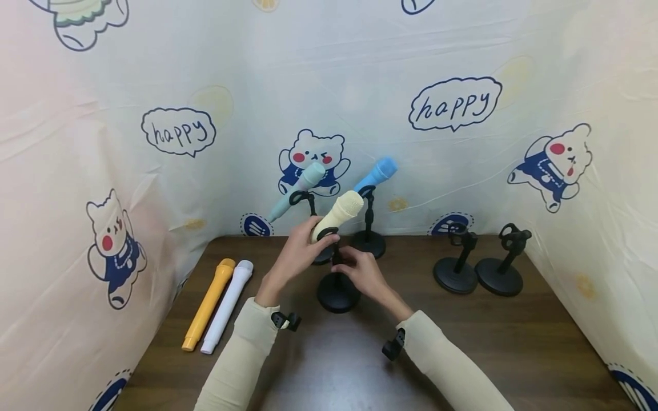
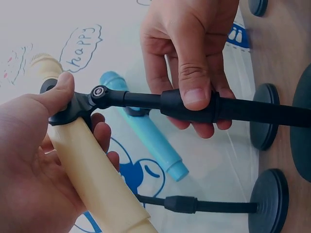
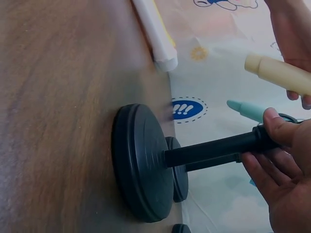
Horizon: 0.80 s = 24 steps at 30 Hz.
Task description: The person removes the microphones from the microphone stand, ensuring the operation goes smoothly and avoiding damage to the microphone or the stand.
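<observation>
"How will our cream microphone (image 1: 340, 212) handle?"

"Probably light, stiff and slick; we'd hold its barrel (image 2: 92, 165) below the clip (image 2: 73, 112). It's in that clip at twelve o'clock, our left hand (image 1: 298, 245) grip curled round it, our right hand (image 1: 362, 271) pinching the stand (image 1: 338, 294) collar (image 2: 172, 107)."

"Anything the head view misses?"

"The hinge screw (image 2: 99, 91) our left wrist view shows."

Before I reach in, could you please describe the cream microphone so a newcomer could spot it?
On the brown table, find the foremost black stand, midway across. The cream microphone tilts at its top, held by the person's left grip, while the mint microphone and blue microphone behind it are untouched.
</observation>
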Each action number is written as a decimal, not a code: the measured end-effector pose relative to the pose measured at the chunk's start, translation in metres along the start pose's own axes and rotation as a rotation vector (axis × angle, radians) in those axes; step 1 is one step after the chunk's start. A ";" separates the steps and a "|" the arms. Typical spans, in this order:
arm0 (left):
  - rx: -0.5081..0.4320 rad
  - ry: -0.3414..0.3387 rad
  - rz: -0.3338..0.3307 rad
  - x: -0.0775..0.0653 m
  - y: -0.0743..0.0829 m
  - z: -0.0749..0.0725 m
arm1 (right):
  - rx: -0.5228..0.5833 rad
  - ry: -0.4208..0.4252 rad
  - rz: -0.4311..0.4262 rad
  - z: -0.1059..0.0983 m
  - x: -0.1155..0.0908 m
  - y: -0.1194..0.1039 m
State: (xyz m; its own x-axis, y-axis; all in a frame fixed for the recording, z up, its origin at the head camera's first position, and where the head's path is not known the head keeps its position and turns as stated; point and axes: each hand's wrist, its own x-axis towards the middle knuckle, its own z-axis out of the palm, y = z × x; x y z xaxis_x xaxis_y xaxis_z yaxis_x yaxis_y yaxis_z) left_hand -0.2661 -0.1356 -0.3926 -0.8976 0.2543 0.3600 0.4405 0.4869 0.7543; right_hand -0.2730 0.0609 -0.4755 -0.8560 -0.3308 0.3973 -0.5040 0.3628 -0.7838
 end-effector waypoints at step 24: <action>-0.053 0.047 0.098 -0.011 0.034 0.049 | 0.014 0.069 0.009 -0.044 -0.053 -0.007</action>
State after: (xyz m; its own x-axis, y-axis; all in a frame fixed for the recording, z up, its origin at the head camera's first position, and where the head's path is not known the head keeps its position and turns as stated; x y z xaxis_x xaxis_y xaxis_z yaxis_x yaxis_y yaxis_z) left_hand -0.2401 -0.0807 -0.3977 -0.8504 0.2588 0.4580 0.5261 0.4159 0.7418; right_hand -0.2295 0.1144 -0.4701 -0.8667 -0.2663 0.4217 -0.4949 0.3533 -0.7939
